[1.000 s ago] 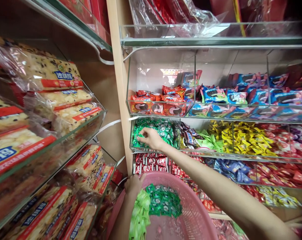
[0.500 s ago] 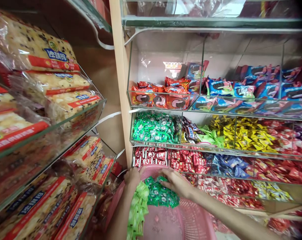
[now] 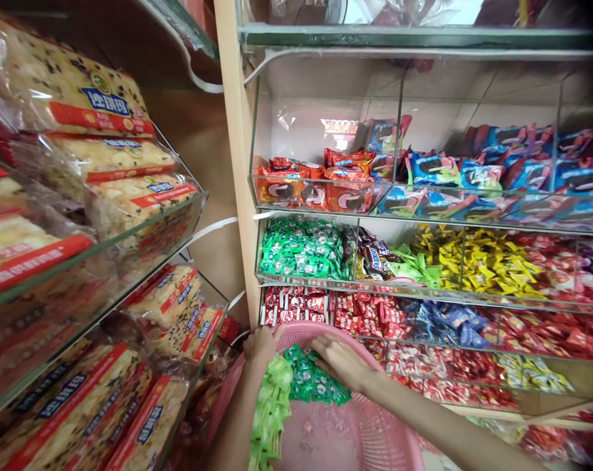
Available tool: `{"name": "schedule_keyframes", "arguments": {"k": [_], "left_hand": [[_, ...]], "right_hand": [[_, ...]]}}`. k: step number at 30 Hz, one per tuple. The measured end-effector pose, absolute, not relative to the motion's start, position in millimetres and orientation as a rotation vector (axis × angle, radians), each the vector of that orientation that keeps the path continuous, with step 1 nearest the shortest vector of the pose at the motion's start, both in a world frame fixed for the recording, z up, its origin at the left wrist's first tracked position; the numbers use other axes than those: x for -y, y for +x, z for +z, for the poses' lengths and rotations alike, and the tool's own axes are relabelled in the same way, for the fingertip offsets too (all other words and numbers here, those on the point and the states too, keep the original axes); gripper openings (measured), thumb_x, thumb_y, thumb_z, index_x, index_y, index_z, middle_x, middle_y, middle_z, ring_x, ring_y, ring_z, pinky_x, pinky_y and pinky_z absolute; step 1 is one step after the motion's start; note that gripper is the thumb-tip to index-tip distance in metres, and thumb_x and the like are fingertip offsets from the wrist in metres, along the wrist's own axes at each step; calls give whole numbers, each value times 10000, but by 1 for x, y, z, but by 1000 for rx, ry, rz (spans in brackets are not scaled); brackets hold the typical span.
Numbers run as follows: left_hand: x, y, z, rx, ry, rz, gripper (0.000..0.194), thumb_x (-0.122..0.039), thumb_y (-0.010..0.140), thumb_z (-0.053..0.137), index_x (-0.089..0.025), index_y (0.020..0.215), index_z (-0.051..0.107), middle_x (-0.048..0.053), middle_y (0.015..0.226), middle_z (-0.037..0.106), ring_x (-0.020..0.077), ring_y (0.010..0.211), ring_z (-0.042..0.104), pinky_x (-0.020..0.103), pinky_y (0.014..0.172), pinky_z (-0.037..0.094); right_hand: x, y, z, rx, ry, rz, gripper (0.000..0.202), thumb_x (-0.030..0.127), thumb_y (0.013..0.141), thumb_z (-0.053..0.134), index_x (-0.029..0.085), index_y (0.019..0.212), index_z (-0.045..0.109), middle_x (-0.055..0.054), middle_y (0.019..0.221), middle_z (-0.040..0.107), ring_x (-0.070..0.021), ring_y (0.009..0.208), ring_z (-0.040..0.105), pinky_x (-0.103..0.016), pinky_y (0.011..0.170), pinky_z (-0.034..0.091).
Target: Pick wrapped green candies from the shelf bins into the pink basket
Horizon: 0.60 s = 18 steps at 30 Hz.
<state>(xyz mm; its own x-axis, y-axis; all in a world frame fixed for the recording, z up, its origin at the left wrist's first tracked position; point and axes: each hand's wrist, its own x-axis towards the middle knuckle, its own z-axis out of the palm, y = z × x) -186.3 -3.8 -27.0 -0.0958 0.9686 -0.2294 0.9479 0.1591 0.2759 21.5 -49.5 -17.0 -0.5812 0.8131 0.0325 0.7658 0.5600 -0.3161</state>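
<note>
My left hand [image 3: 259,347] is closed on the far left rim of a pink plastic basket [image 3: 320,428] with perforated sides. Inside, a heap of small dark-green wrapped candies [image 3: 320,386] lies toward the far side. Light-green wrapped candies [image 3: 271,409] run down the basket's left side, partly behind my left forearm. My right hand [image 3: 340,360] rests on the dark-green candies with its fingers stretched out; the fingertips are partly hidden, and I see nothing held in them.
Ahead stand clear shelf bins with green candies [image 3: 303,248], yellow candies [image 3: 492,261], red cookie packs [image 3: 325,186] and blue cookie packs [image 3: 433,170]. On the left, glass-edged shelves hold large wrapped pastry packs [image 3: 104,98]. A wooden post [image 3: 237,144] divides the two sides.
My right hand has lowered slightly onto the dark-green candies, and its fingers have gone from curled to flatter. My left hand stays on the basket rim.
</note>
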Motion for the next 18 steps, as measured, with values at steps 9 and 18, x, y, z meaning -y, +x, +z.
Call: {"name": "schedule_keyframes", "arguments": {"k": [9,18], "left_hand": [[3,-186,-28,-2097,1834,84,730,-656,851,195,-126,1002,674,191,1038,675,323,991,625,378,790,456],[3,-186,-29,-2092,1835,103,727,-648,856,206,-110,1007,670,194,1036,673,329,989,622,396,804,459]], "right_hand": [[44,17,-22,2619,-1377,303,255,186,891,401,185,1099,548,-102,1118,588,-229,1025,537,-370,901,431],[77,32,-26,2674,-1325,322,349,157,851,452,218,1189,516,-79,1140,583,-207,1017,543,-329,860,432]]}}
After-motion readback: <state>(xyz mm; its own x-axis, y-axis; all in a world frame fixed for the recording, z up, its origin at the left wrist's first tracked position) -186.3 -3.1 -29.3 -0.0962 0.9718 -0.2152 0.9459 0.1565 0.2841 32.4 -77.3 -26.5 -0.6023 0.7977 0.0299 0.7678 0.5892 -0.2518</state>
